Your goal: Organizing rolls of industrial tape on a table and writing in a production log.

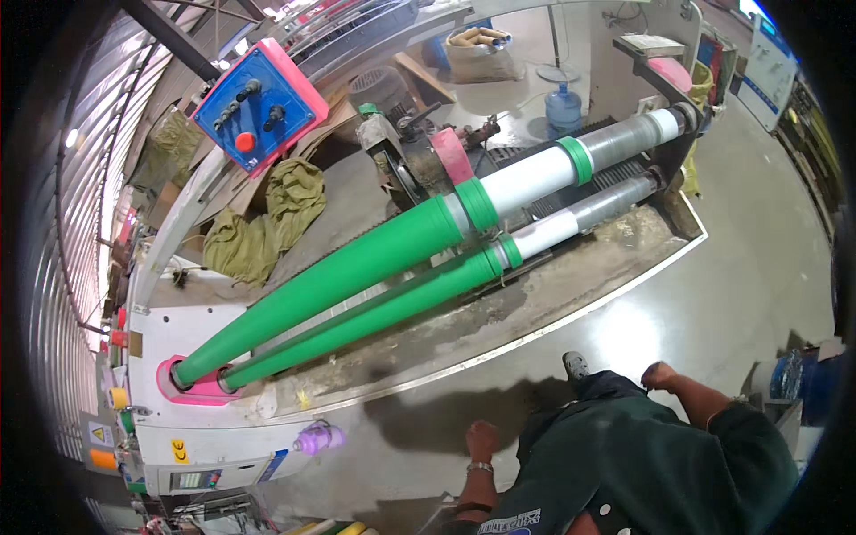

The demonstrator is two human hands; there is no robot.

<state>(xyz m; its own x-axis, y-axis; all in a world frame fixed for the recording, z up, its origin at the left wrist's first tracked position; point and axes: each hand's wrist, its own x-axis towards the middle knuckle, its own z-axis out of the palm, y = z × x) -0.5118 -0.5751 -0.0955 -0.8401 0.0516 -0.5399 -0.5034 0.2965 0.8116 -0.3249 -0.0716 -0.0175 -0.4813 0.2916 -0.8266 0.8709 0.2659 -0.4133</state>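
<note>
My left hand (482,439) hangs low over the grey floor, fingers curled in, with a band at the wrist. Off to the right, my right hand (660,375) is also curled closed beside my dark clothing. Neither hand touches anything, and nothing shows in them. In front of me lies a machine with a thick upper roller (330,281) and a thinner lower roller (374,334). Both carry green sleeves, with white and metal sections toward the right. The left ends sit in a pink-edged opening (205,392) of the white machine housing (241,334).
A blue control box (259,109) with a red button overhangs the back left. Olive cloth (267,223) lies behind the rollers. A lilac bottle (319,437) is beside the housing. Farther back are a blue water jug (563,107) and a sack of tubes (481,58).
</note>
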